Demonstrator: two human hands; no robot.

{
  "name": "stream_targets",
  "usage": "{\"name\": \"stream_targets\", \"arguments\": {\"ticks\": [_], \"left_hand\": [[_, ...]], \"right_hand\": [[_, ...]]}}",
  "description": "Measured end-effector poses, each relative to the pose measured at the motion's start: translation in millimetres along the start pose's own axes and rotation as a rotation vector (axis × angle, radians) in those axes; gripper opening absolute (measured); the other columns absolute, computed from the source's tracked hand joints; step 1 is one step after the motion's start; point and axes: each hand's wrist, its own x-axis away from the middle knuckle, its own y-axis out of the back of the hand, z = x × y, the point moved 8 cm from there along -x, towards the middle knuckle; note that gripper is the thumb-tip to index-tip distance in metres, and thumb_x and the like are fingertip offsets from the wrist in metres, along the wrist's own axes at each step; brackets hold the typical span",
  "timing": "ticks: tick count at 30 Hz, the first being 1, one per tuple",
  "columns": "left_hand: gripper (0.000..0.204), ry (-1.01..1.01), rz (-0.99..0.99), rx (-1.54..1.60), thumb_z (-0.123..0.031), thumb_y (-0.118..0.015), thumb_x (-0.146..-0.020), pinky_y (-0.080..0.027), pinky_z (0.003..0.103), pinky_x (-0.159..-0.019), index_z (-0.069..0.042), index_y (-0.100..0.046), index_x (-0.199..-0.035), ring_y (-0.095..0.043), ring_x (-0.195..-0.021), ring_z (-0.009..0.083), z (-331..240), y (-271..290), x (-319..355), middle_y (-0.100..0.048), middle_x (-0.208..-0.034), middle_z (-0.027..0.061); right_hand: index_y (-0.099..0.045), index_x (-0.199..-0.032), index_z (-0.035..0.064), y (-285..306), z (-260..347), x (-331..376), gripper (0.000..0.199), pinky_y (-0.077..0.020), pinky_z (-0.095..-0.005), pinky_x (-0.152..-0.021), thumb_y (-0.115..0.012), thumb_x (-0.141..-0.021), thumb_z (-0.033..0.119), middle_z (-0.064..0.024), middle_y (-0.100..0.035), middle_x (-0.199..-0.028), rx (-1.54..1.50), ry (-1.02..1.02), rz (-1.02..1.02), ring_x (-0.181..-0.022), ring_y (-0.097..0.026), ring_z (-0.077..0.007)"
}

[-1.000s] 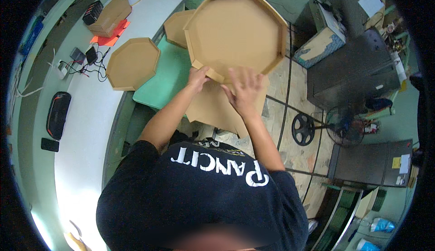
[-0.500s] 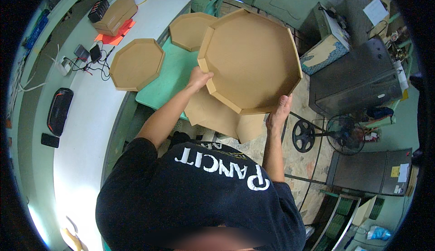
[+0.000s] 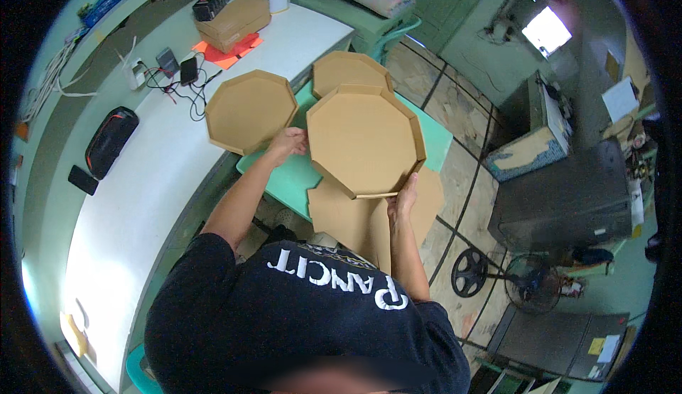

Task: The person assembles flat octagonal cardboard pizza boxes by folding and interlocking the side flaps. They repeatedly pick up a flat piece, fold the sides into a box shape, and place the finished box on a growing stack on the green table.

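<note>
I hold an octagonal cardboard tray [image 3: 364,142] over the green table [image 3: 284,177], my left hand [image 3: 288,142] gripping its left edge and my right hand [image 3: 405,193] its lower rim. Two more folded trays [image 3: 250,110] lie beside it, one on the white counter [image 3: 142,188]. Flat cardboard blanks [image 3: 355,220] beneath look unfolded, so I judge more remains.

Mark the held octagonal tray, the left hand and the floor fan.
held tray [image 3: 366,142], head view, middle of its inner base
left hand [image 3: 286,143], head view, back of the hand
floor fan [image 3: 470,272], head view, round base
</note>
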Motion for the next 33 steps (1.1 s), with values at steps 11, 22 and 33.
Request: {"name": "stream_targets", "arguments": {"ticks": [11, 22, 33], "left_hand": [[0.037, -0.096, -0.801, -1.350, -0.021, -0.058, -0.086, -0.043, 0.044, -0.096, -0.016, -0.061, -0.123, -0.052, -0.117, 0.0325, -61, 166, 40, -0.054, -0.127, 0.0128], [0.020, -0.190, -0.153, -0.843, -0.024, -0.064, -0.085, -0.050, 0.036, -0.077, -0.005, -0.068, -0.081, -0.066, -0.084, 0.0250, -24, -1, 4, -0.070, -0.089, 0.0102], [0.054, 0.076, 0.078, -0.784, -0.027, -0.055, -0.090, -0.040, 0.043, -0.102, 0.002, -0.045, -0.134, -0.050, -0.122, 0.0377, 123, -101, -47, -0.054, -0.130, 0.0239]], "right_hand": [[-0.037, -0.136, -0.0028, -168, -23, -158, 0.063, -0.0435, -0.0452, -0.098, -0.028, -0.102, 0.050, -0.0136, -0.046, -0.134, -0.238, 0.076, -0.063, -0.120, -0.048, -0.0321], [-0.058, -0.118, -0.0039, -62, 12, -156, 0.038, -0.0451, -0.0435, -0.086, -0.053, -0.093, 0.024, -0.0153, -0.062, -0.107, 0.593, 0.346, -0.258, -0.099, -0.057, -0.0265], [-0.058, -0.106, -0.0087, 233, 7, 6, 0.042, -0.0501, -0.0425, -0.072, -0.061, -0.084, 0.027, -0.0247, -0.067, -0.096, 1.058, 0.108, -0.402, -0.087, -0.066, -0.0324]]}}
